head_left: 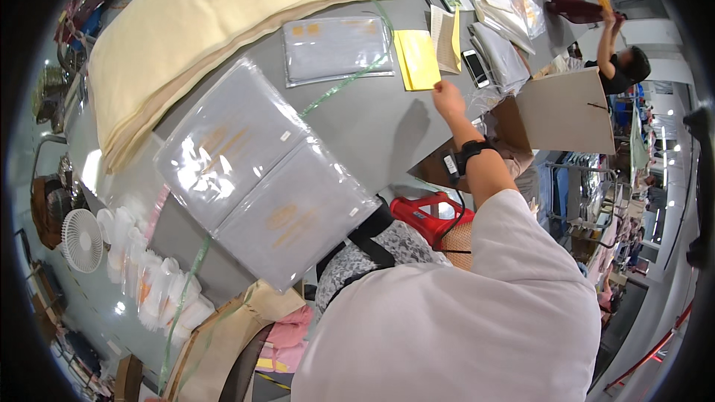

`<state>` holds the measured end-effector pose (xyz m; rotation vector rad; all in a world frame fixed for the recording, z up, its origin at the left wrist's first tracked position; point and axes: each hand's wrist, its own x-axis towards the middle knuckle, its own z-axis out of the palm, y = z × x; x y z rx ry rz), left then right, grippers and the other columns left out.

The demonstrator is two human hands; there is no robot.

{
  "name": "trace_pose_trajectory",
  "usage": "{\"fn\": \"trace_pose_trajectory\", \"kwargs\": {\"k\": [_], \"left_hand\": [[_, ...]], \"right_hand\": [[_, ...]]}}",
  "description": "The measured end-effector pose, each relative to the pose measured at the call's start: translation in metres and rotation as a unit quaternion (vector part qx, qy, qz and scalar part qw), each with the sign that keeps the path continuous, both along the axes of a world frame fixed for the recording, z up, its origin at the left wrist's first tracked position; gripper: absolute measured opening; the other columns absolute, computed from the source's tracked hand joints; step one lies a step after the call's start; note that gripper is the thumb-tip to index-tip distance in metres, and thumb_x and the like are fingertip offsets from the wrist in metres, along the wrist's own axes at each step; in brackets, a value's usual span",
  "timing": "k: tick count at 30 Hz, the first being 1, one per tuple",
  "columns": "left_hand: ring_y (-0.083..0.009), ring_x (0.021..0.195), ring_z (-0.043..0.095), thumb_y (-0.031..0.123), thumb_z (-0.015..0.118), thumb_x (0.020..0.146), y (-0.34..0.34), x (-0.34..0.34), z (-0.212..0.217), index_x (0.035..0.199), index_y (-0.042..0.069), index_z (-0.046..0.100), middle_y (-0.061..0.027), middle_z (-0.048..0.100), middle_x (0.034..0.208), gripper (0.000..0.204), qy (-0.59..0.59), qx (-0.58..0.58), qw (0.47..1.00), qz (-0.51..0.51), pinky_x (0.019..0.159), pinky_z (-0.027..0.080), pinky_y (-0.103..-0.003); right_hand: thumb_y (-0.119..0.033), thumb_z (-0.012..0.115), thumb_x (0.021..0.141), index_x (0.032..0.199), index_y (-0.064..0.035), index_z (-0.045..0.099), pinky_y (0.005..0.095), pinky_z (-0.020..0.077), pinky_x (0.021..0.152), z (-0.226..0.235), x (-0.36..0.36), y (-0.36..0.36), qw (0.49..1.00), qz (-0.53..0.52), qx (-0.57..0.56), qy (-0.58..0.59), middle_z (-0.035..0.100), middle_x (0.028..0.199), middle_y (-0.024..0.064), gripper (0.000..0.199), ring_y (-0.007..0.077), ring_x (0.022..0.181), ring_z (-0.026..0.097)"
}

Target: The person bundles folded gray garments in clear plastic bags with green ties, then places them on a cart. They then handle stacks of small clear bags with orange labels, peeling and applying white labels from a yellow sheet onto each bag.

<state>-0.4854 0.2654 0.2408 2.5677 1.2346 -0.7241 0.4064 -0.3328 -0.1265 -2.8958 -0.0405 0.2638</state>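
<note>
My right hand [449, 98] is raised over the grey table, its fingers curled closed. In the picture it meets the lower right corner of a yellow booklet [417, 59]; I cannot tell whether it touches it. Whatever the fingers hold, if anything, is hidden. A black strap with a small white device [452, 164] circles that wrist. My left hand is out of view. Left of the booklet lies a flat grey item in a clear plastic bag [339, 50]. Larger clear bags with grey contents [275, 186] lie side by side at the near table edge. A green ribbon [339, 89] crosses the tabletop.
A thick cream fabric stack [223, 22] covers the far left. A phone [474, 68] and papers [495, 4] lie at the right, beside an open cardboard box [562, 112]. A red tool [432, 216] sits near my waist. A white fan [82, 240] stands left; another person [618, 67] works at right.
</note>
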Motion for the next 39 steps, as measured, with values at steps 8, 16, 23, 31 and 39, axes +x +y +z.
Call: {"fn": "trace_pose_trajectory", "kwargs": {"k": [8,16,23,31,39], "left_hand": [[-0.0353,0.105,0.068,0.040,0.065,0.092,-0.090,-0.195,0.212,0.120,0.004,0.071,-0.0245,0.072,0.113,0.047,0.098,0.203,0.922,0.314,0.095,0.050,-0.047],[-0.0030,0.053,0.043,0.029,0.065,0.102,-0.165,-0.169,0.204,0.096,0.014,0.065,0.0074,0.047,0.064,0.016,-0.204,0.277,0.789,0.509,0.047,0.032,-0.022],[-0.0048,0.056,0.052,0.028,0.065,0.101,-0.161,-0.128,0.187,0.116,0.011,0.070,0.0045,0.057,0.070,0.024,-0.357,0.207,0.814,0.409,0.052,0.042,-0.021],[-0.0070,0.079,0.063,0.032,0.056,0.107,-0.143,-0.169,0.200,0.139,0.016,0.064,0.0007,0.066,0.092,0.036,-0.344,0.101,0.911,0.204,0.076,0.050,-0.022],[-0.0057,0.047,0.053,0.016,0.070,0.094,-0.202,-0.127,0.179,0.094,0.003,0.068,-0.0004,0.059,0.063,0.013,-0.482,0.225,0.839,0.119,0.044,0.045,-0.020]], "right_hand": [[-0.011,0.081,0.074,0.106,-0.0079,0.064,0.0491,0.0522,0.085,-0.046,0.012,-0.115,0.957,0.284,-0.046,-0.034,0.065,0.105,0.0151,0.037,0.0393,0.102,0.064],[-0.008,0.060,0.098,0.107,0.0000,0.058,0.0393,0.0514,0.084,-0.050,0.006,-0.071,0.948,0.147,0.279,-0.044,0.063,0.100,0.0131,0.013,0.0244,0.090,0.061],[-0.017,0.055,0.102,0.119,-0.0025,0.057,0.0342,0.0490,0.075,0.136,-0.285,0.161,0.764,0.503,0.353,0.194,0.065,0.097,0.0111,0.022,0.0199,0.081,0.059],[-0.035,0.061,0.101,0.115,-0.0069,0.053,0.0493,0.0540,0.073,0.198,-0.704,0.303,0.570,0.777,0.241,0.114,0.072,0.099,0.0171,0.033,0.0391,0.091,0.069],[-0.040,0.061,0.101,0.114,-0.0059,0.054,0.0483,0.0525,0.080,0.176,-0.790,0.331,0.583,0.771,0.219,0.129,0.071,0.100,0.0184,0.037,0.0387,0.094,0.068]]}}
